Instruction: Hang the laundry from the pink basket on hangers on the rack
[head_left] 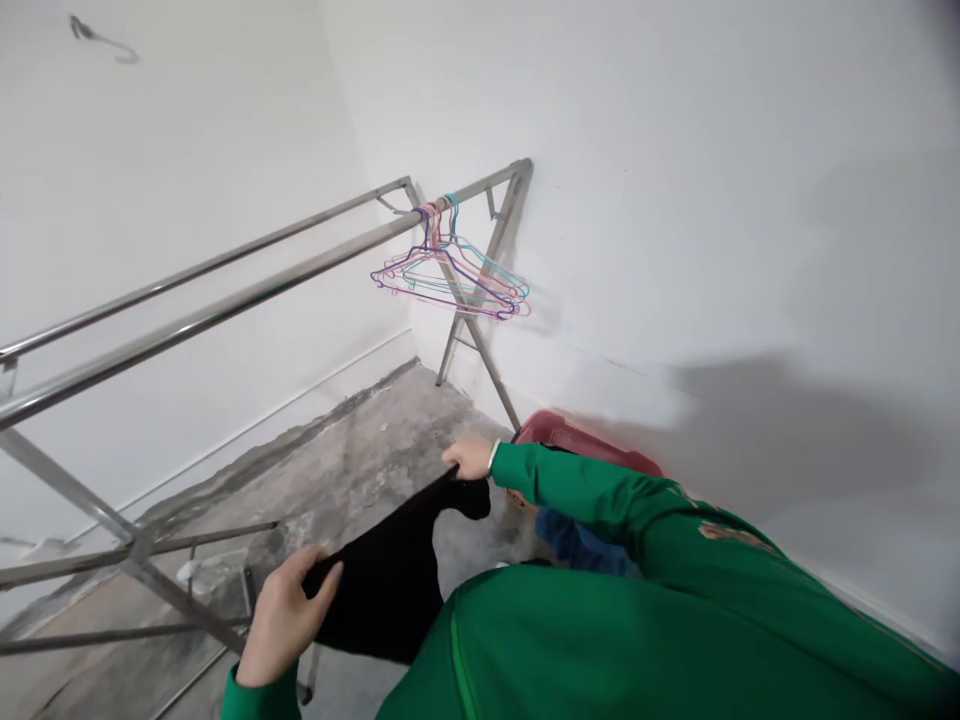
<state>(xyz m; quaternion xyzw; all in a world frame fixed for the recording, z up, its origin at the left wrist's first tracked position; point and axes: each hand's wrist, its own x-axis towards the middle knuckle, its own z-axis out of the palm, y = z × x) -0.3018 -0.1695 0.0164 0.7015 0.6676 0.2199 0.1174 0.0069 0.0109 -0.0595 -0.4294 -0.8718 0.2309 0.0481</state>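
Black garment [386, 580], stretched between left hand [289, 610] and right hand [469, 457]

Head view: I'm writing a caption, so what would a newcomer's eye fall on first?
Probably the bright green top at lower right, then the black cloth held between the left hand and right hand, bottom centre. Above, colourful hangers cluster near the far end of the metal rack.

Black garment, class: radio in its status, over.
Left hand and right hand gripping black garment. Garment spread between them. Possible obstacle: rack alongside, hangers at far end.
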